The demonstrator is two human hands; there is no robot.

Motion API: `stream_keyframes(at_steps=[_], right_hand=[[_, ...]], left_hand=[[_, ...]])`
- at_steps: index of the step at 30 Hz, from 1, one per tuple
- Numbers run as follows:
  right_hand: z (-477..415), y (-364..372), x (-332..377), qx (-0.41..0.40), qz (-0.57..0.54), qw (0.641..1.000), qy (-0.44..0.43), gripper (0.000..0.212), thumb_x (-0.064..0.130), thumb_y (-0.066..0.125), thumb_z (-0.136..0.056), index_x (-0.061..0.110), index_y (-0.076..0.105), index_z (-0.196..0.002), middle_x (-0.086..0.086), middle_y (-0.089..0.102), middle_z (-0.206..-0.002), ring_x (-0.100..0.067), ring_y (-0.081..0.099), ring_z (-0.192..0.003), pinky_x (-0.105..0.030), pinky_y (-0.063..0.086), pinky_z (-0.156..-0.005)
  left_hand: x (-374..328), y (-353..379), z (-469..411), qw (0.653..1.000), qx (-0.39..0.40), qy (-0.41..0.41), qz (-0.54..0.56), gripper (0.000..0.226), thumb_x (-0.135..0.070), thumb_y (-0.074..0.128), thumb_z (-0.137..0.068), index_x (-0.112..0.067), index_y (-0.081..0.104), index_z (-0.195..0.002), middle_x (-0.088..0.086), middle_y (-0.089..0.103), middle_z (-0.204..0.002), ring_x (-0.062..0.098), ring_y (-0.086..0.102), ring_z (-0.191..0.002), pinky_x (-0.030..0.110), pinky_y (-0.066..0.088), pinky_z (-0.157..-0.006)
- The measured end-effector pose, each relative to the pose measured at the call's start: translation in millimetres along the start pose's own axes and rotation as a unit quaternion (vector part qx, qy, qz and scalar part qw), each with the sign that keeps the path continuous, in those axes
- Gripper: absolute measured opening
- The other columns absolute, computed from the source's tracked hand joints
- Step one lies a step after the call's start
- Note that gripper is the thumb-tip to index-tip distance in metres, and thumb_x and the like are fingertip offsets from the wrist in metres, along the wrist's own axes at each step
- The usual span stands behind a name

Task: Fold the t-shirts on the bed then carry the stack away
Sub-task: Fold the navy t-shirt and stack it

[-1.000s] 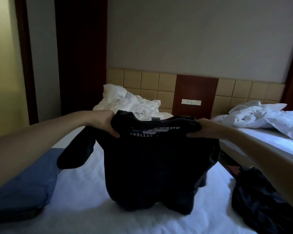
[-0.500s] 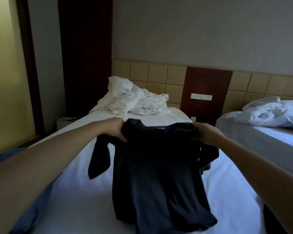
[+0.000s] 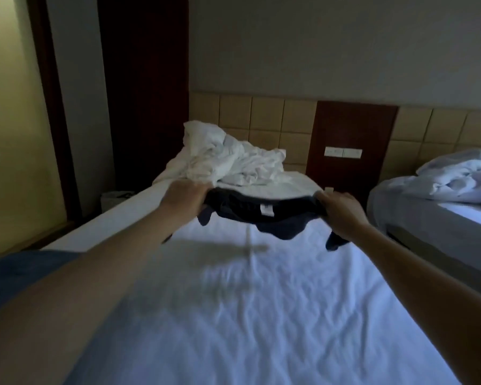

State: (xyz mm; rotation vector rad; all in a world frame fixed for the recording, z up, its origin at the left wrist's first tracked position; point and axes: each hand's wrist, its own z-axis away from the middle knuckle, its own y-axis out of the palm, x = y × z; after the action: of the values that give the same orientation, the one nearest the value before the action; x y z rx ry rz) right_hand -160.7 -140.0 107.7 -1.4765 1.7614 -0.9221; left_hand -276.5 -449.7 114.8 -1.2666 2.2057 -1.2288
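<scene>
T-shirt (image 3: pixel 242 208) held in the air over the white bed (image 3: pixel 128 215), gripped at each end by the left hand (image 3: pixel 185 195) and right hand (image 3: pixel 342 209).
The dark shirt sags between them, white label (image 3: pixel 267 210) showing, above the wrinkled sheet (image 3: pixel 261 315). Crumpled white bedding (image 3: pixel 228 159) lies at the tiled headboard (image 3: pixel 267 118); a second bed (image 3: pixel 428 218) stands to the right, past a dark wood panel (image 3: pixel 353 126) with switches (image 3: pixel 343 152).

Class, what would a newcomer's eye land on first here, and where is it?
A dark t-shirt is held in the air above the white bed, gripped by the left hand and right hand at mid-frame. Behind it, a crumpled white sheet is heaped by the headboard.
</scene>
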Motion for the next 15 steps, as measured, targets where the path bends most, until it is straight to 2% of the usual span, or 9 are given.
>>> stream_keyframes(at_steps=[2,4,6,8,10,11,12,13,15], right_hand=[[53,41,8,0.119,-0.107,0.987,0.025,0.03,0.026,0.061,-0.086,0.014,0.056,-0.113,-0.01,0.064,-0.106,-0.027,0.061,-0.097,-0.03,0.04,-0.075],[125,85,18,0.244,-0.18,0.953,-0.008,0.05,0.046,0.065,-0.077,0.023,0.055,-0.121,-0.004,0.059,-0.12,-0.019,0.055,-0.11,-0.028,0.039,-0.084],[186,117,19,0.304,-0.171,0.936,-0.048,0.067,0.064,0.041,-0.073,0.04,0.041,-0.135,0.013,0.031,-0.146,-0.007,0.029,-0.131,-0.032,0.026,-0.107],[213,129,15,0.248,-0.19,0.949,-0.048,0.056,0.058,0.036,-0.075,0.071,0.016,-0.126,0.022,0.007,-0.146,-0.002,0.006,-0.134,-0.031,0.01,-0.114],[218,125,14,0.197,-0.183,0.96,-0.077,0.082,0.032,0.053,-0.085,0.087,-0.004,-0.107,0.022,0.004,-0.146,-0.003,0.0,-0.133,-0.03,0.007,-0.114],[220,121,16,0.177,-0.172,0.965,-0.089,0.092,0.019,0.056,-0.085,0.086,-0.001,-0.108,0.021,0.005,-0.146,-0.004,0.0,-0.134,-0.031,0.006,-0.114],[222,118,18,0.164,-0.181,0.965,-0.097,0.087,0.011,0.055,-0.085,0.081,0.012,-0.116,0.019,0.007,-0.146,-0.005,0.002,-0.135,-0.03,0.005,-0.113],[225,114,20,0.159,-0.183,0.965,-0.096,0.074,0.009,0.052,-0.085,0.063,0.027,-0.129,0.018,0.009,-0.146,-0.006,0.005,-0.136,-0.029,0.005,-0.113],[231,106,17,0.148,-0.168,0.968,-0.115,0.056,0.013,0.044,-0.08,0.031,0.05,-0.132,0.01,0.029,-0.146,-0.01,0.022,-0.135,-0.033,0.017,-0.112]], left_hand=[[-8,42,42,0.996,0.089,0.012,0.003,0.022,-0.03,0.052,-0.092,-0.023,0.06,-0.111,0.006,0.065,-0.105,0.028,0.062,-0.097,0.032,0.046,-0.073],[-13,85,101,0.978,0.202,0.03,0.033,0.039,-0.033,0.052,-0.092,-0.028,0.048,-0.131,0.004,0.058,-0.126,0.027,0.056,-0.112,0.034,0.045,-0.087],[-16,115,166,0.962,0.257,0.064,0.061,0.055,-0.033,0.055,-0.086,-0.032,0.038,-0.139,-0.001,0.053,-0.134,0.024,0.053,-0.119,0.033,0.044,-0.093],[-17,130,218,0.977,0.168,0.058,0.117,0.06,-0.03,0.051,-0.08,-0.035,0.038,-0.138,-0.002,0.058,-0.129,0.024,0.058,-0.112,0.032,0.046,-0.09],[-16,131,243,0.982,0.091,0.05,0.156,0.065,-0.024,0.056,-0.073,-0.034,0.043,-0.136,0.003,0.058,-0.13,0.022,0.053,-0.112,0.032,0.039,-0.093],[-16,128,247,0.983,0.081,0.065,0.152,0.068,-0.019,0.058,-0.072,-0.032,0.043,-0.137,0.006,0.054,-0.134,0.022,0.046,-0.115,0.032,0.032,-0.095],[-17,125,249,0.983,0.067,0.082,0.15,0.072,-0.014,0.061,-0.072,-0.031,0.042,-0.139,0.008,0.05,-0.138,0.022,0.041,-0.119,0.033,0.027,-0.097],[-19,119,250,0.983,0.061,0.091,0.15,0.076,-0.009,0.064,-0.071,-0.03,0.04,-0.141,0.009,0.047,-0.141,0.023,0.037,-0.123,0.034,0.024,-0.098],[-20,111,254,0.981,0.033,0.114,0.152,0.076,-0.002,0.064,-0.067,-0.027,0.046,-0.137,0.011,0.047,-0.139,0.024,0.037,-0.125,0.034,0.024,-0.102]])
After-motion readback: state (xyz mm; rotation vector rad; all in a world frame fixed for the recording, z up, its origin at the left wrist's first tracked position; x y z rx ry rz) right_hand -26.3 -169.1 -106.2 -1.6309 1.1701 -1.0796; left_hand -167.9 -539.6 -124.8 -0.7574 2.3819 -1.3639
